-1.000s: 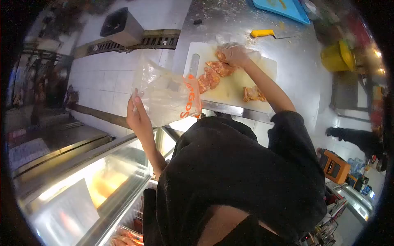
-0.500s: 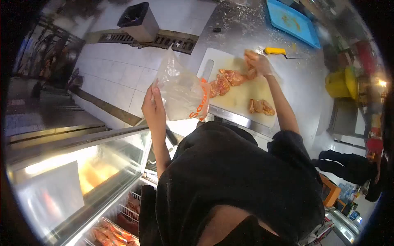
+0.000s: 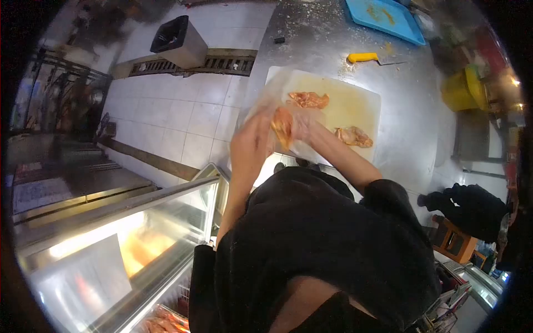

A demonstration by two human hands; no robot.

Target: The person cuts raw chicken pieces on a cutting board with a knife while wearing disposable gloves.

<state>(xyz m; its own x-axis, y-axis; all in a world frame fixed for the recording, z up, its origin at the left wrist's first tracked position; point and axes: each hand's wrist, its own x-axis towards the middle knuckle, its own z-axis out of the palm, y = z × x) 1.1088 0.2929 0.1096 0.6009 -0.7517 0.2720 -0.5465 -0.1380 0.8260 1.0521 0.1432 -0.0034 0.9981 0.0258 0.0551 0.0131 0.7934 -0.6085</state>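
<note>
Over the left edge of a white cutting board (image 3: 355,94), both hands meet at a clear plastic bag, which is blurred by motion. My left hand (image 3: 252,139) is closed on the bag's side. My right hand (image 3: 302,126) is closed around a piece of orange marinated meat (image 3: 282,126) at the bag. How far the meat is inside the bag is hard to tell. One more meat piece (image 3: 309,100) lies at the upper part of the board, and another (image 3: 354,136) lies near its lower right edge.
A yellow-handled knife (image 3: 363,57) lies on the metal table (image 3: 316,50) beyond the board. Farther back is a blue tray (image 3: 386,19). A bin (image 3: 186,47) stands on the floor at left. A glass display case (image 3: 127,233) is at lower left. Another person (image 3: 472,211) is at right.
My right hand has moved left from the board to the bag with meat. Fewer pieces lie on the board. My left hand and the bag have shifted right.
</note>
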